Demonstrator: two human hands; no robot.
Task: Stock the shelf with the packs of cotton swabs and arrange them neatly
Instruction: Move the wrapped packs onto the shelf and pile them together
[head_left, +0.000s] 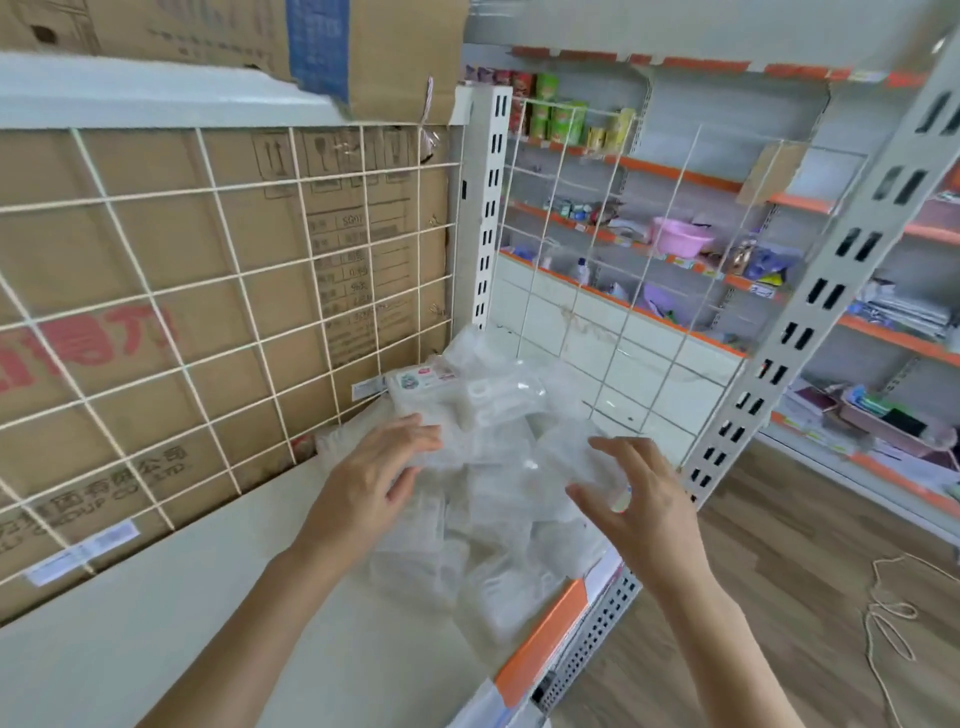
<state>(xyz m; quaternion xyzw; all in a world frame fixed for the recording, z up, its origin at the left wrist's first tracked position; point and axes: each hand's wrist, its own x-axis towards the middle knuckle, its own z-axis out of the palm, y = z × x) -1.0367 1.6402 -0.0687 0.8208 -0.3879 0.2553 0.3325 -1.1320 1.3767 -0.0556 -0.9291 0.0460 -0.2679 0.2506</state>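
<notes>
Loose heap of packs of cotton swabs (493, 499), clear glossy rectangular plastic, at the right end of the smooth white shelf (130, 623), left grip (374, 467) flat-fingered on one, right grip (639, 499) splayed just above, white wire grid (213, 189), cardboard box (156, 249) behind.

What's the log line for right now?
left hand: touching packs | right hand: open over packs | packs: heap on shelf | neat: not yet

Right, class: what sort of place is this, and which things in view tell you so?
Probably a small shop: slotted metal shelving with orange price strips holds green cans and a pink basin, and clear plastic packs lie heaped on the near shelf.
</notes>
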